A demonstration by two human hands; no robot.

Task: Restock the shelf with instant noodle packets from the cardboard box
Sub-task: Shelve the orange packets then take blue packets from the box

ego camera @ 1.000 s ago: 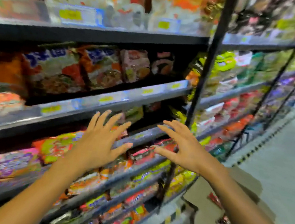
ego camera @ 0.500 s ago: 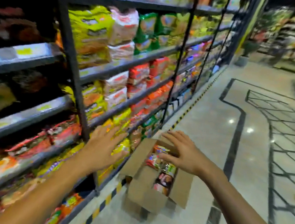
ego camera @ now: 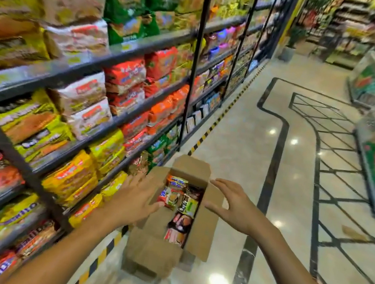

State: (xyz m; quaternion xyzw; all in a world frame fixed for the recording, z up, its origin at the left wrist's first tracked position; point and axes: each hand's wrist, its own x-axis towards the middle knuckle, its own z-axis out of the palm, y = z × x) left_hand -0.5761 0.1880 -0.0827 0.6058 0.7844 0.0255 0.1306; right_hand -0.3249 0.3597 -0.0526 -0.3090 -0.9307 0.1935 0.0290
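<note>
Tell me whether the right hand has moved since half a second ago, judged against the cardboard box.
Yes. The right hand has shifted off the packets toward the cardboard box's right flap.

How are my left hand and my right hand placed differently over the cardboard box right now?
The left hand is on the shelf side of the cardboard box, its thumb reaching toward the packets; the right hand is on the aisle side, by the open flap. The left hand looks motion-blurred at the fingers; the right hand is sharper, fingers spread. Both are open and hold nothing.
</note>
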